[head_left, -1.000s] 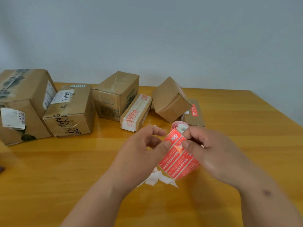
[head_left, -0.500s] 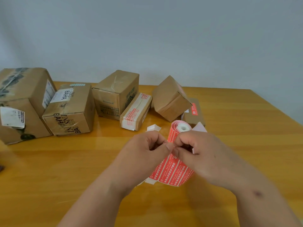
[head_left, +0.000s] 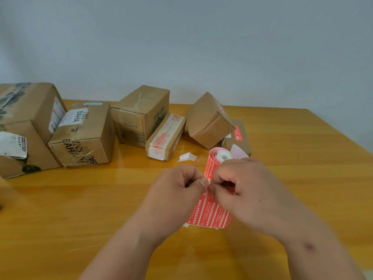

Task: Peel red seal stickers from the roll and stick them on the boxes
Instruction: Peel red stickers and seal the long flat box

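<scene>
A roll of red seal stickers [head_left: 212,213] stands between my hands above the wooden table [head_left: 80,209], its white core at the top. My right hand [head_left: 246,190] grips the roll around its middle. My left hand [head_left: 177,190] pinches a sticker edge on the roll's left side, thumb against fingertip. Several cardboard boxes line the back: a large box [head_left: 26,126], a "BAHA" box [head_left: 84,136], an upright box [head_left: 141,116], a flat box with a red sticker [head_left: 165,136], a tilted box [head_left: 207,120] and a flat box with a red sticker [head_left: 239,136] behind the roll.
A scrap of white backing paper [head_left: 187,157] lies on the table behind my left hand; more white scraps [head_left: 186,224] peek out under the roll. A grey wall rises behind the table. The table's right edge runs diagonally at far right.
The roll has turned more upright and risen slightly. My two thumbs have closed together on the sticker edge at the roll's left side.
</scene>
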Tool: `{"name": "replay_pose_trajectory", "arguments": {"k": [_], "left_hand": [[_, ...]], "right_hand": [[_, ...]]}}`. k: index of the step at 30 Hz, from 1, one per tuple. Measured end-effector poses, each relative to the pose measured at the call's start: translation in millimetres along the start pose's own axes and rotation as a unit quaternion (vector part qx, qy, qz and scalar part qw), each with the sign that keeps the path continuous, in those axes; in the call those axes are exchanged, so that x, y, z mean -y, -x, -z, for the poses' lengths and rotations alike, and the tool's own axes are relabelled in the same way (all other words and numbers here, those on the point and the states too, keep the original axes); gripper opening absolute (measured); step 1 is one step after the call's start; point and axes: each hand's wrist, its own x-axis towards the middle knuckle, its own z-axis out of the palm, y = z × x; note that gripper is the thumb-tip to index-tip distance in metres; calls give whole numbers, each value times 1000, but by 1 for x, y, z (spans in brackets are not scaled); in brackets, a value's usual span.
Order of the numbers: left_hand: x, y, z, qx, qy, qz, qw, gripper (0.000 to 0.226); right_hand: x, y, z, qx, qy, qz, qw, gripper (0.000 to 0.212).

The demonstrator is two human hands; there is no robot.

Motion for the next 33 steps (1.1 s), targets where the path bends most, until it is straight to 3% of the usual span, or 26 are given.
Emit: {"name": "replay_pose_trajectory", "arguments": {"k": [28, 33], "left_hand": [[2, 3, -9, -16, 33, 22, 999, 30], [1, 4, -10, -16, 36, 23, 999, 31]], "right_hand": [[-5, 2, -8, -25, 28, 41, 998, 22], [-6, 2, -7, -22, -47, 26, 998, 30]]}}
